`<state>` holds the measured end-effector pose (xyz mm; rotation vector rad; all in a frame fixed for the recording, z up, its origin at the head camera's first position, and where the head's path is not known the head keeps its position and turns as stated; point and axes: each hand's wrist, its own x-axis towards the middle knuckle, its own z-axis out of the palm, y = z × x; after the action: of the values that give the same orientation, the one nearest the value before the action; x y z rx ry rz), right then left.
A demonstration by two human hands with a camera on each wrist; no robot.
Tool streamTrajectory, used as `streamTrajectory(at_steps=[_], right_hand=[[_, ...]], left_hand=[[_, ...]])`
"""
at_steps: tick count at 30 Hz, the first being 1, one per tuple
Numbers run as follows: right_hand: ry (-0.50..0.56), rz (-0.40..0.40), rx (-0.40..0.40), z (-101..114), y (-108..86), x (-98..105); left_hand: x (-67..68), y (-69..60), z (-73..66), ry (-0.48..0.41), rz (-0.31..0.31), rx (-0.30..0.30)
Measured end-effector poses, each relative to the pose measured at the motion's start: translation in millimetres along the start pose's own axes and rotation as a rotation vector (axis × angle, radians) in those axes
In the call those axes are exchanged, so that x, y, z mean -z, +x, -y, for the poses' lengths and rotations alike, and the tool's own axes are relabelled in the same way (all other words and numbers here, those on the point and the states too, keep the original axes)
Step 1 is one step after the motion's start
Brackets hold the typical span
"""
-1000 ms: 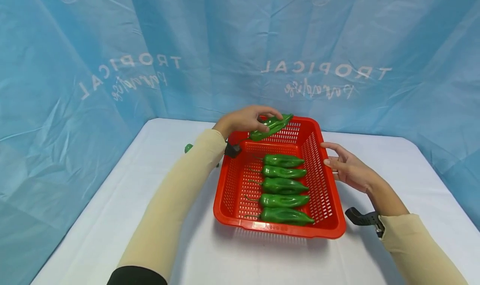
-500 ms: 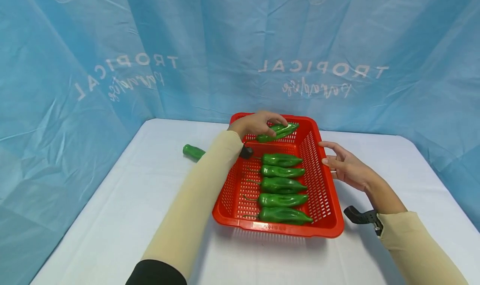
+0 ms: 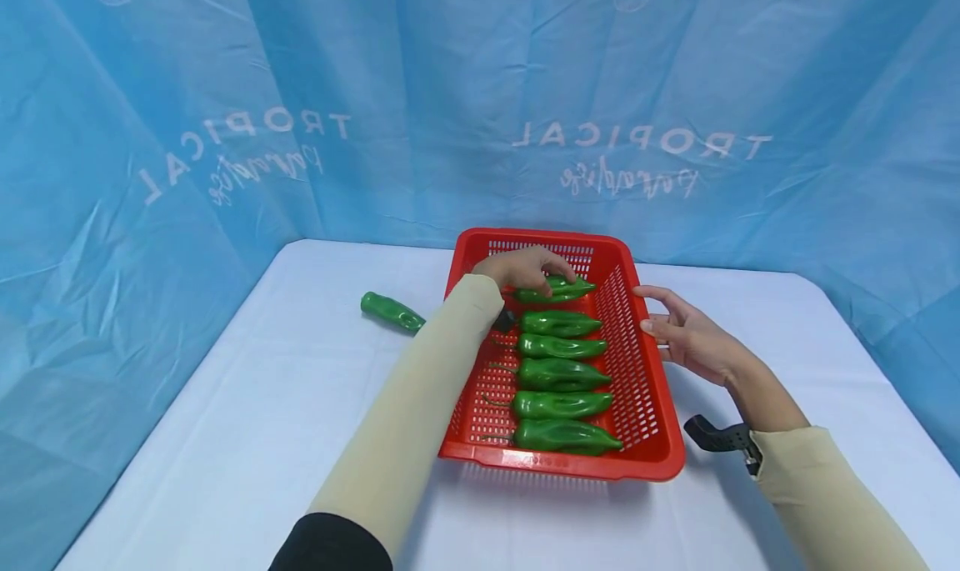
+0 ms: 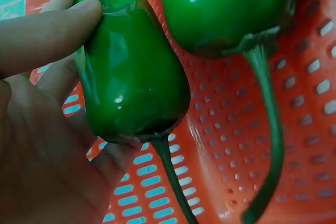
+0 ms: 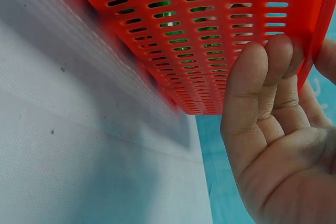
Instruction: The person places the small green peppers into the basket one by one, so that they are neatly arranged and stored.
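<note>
In the head view my left hand (image 3: 521,268) reaches into the far end of a red plastic basket (image 3: 562,464) and pinches a long green pepper (image 3: 551,293). The left wrist view has thumb and fingers on that glossy pepper (image 4: 131,77), its stem pointing down; a second pepper (image 4: 220,14) lies beside it. Several green peppers (image 3: 562,375) lie in a row in the basket, stems to the left. My right hand (image 3: 693,338) grips the basket's right rim. In the right wrist view its fingers (image 5: 244,82) press the slotted outer wall, the thumb over the rim.
Left of the basket another green pepper (image 3: 392,311) lies on the white table (image 3: 247,421), one end hidden behind my left sleeve (image 3: 420,404). A blue printed sheet (image 3: 450,96) hangs at the back and along the sides.
My left hand has moved right and down with the pepper, from over the far rim into the basket beside the row. The pepper on the table has become visible. The right hand stays on the rim.
</note>
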<state>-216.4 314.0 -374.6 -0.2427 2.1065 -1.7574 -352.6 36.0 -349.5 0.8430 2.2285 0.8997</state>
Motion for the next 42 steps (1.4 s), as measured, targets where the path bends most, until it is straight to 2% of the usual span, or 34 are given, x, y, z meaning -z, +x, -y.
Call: streamTrajectory(at_steps=[9, 20, 35, 42], right_hand=[[-0.001, 0.005, 0.003, -0.3, -0.4, 0.5], [0.009, 0.008, 0.014, -0.5, 0.2, 1.3], [0.009, 0.002, 0.006, -0.1, 1.7, 0.6], [-0.005, -0.006, -0.004, -1.0, 0.1, 1.8]], left_hand=[[-13.5, 8.4, -0.1, -0.031, 0.061, 0.037], [-17.4, 6.4, 0.6, 0.087, 0.026, 0.050], [-17.2, 6.5, -2.8, 0.014, 0.002, 0.145], [-15.3, 7.2, -4.7, 0.060, 0.042, 0.124]])
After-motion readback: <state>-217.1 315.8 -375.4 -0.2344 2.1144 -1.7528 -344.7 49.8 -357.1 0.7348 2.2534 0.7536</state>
